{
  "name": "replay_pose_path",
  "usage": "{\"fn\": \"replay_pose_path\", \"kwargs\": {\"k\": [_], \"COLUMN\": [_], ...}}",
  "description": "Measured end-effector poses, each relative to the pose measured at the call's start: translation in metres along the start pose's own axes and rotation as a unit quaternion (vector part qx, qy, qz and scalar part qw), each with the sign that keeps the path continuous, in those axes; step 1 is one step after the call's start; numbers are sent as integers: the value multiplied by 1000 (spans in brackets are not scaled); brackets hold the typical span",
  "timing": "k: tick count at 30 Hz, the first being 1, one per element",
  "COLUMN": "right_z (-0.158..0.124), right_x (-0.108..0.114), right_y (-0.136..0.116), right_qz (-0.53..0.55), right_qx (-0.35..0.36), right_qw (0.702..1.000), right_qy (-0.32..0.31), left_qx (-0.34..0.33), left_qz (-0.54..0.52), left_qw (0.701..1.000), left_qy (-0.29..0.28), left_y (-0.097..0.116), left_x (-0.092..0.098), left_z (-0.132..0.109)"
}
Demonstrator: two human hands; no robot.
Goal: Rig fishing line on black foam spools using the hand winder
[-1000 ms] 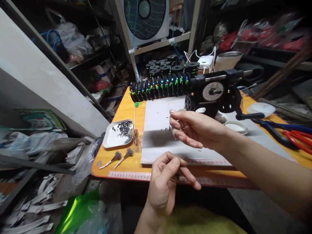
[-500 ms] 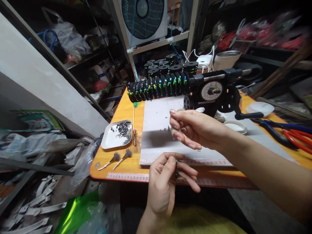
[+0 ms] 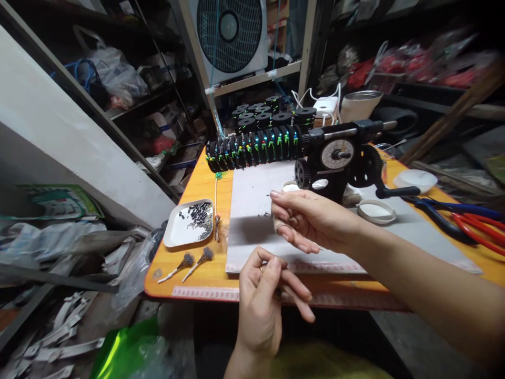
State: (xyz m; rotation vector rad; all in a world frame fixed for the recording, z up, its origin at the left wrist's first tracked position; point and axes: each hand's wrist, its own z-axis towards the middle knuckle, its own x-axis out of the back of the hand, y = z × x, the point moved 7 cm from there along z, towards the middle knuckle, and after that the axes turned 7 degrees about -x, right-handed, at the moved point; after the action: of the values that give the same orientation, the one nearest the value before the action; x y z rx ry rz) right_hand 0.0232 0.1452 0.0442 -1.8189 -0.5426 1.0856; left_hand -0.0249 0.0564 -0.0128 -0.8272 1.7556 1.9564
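My left hand [image 3: 265, 295] hovers in front of the orange table's near edge [image 3: 197, 284], thumb and forefinger pinched on something too small to make out. My right hand [image 3: 305, 218] reaches in from the right above the grey mat [image 3: 252, 231], fingers curled and pressed together, a fingertip wrapped in tape; what it holds is hidden. Behind it stands a black hand-crank winder [image 3: 339, 158] with a dial. A row of black spools [image 3: 252, 147] with coloured beads sits on its shaft.
A white tray of small black parts [image 3: 189, 223] and two small brushes [image 3: 193, 260] lie left of the mat. Red and blue pliers [image 3: 461, 218], white lids [image 3: 376, 210] and a white dish lie right. Shelves, a fan [image 3: 229, 31] and floor clutter surround the table.
The view has shifted slightly. My left hand's pinch has closed, hiding the small beaded piece that showed half a second ago. My right hand stays nearly in place.
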Motion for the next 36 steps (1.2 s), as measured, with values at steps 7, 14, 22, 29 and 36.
{"fn": "replay_pose_path", "kwargs": {"k": [7,14,22,29,36], "right_z": [-17,-1,-15,-28,-21], "right_x": [16,15,4,-10,5], "right_y": [-35,-44,-34,-18,14], "right_qz": [-298,-449,-199,-104,-19], "right_qx": [152,128,54,19,-31], "right_qw": [922,856,973,994,999], "right_qy": [196,220,100,25,31], "left_qx": [-43,-179,-326,-77,71], "left_qz": [155,468,564,311,-99], "left_qw": [984,861,759,939,985], "left_qy": [80,83,-12,-124,-120], "left_y": [12,33,56,19,-27], "left_x": [16,35,4,-29,-21], "left_z": [-4,-5,6,13,-22]}}
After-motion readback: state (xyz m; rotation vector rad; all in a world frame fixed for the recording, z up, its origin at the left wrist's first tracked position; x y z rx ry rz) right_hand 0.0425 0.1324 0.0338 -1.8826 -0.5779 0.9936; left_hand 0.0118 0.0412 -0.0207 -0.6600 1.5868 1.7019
